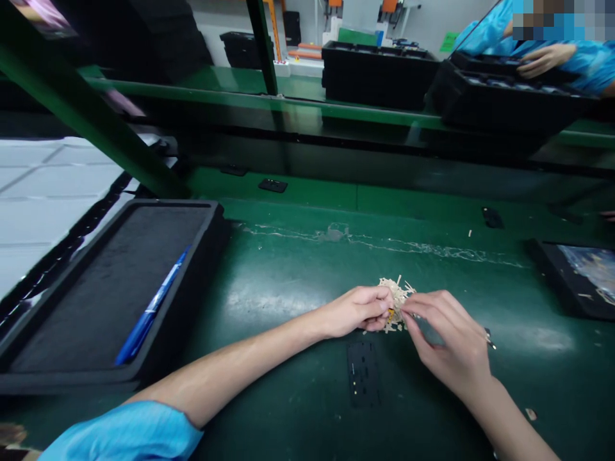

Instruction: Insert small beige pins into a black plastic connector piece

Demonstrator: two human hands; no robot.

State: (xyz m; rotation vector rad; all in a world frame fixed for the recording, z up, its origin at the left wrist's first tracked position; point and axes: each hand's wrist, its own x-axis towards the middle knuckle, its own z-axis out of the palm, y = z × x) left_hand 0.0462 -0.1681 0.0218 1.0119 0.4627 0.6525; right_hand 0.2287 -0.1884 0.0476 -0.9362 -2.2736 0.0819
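My left hand (366,309) is closed, with a small yellow-orange piece (391,315) showing at its fingertips. Close beside it, thumb and forefinger of my right hand (449,336) pinch together at that piece; whatever they grip is too small to tell. A thin metallic tip (491,344) pokes out at the far side of the right hand. Behind and under the fingers lies a heap of short pale strips (398,291), partly hidden. Just below the hands, a flat black rectangular plate (364,374) with small slots and light dots rests on the green table (288,269).
At left, a black foam tray (96,275) holds a blue pen (154,307). Another black tray (552,282) with a clear bag (593,266) stands right. Small black plates (273,185) lie toward the back. Beyond the green rail, a co-worker's hand (548,59) touches a black bin (514,96).
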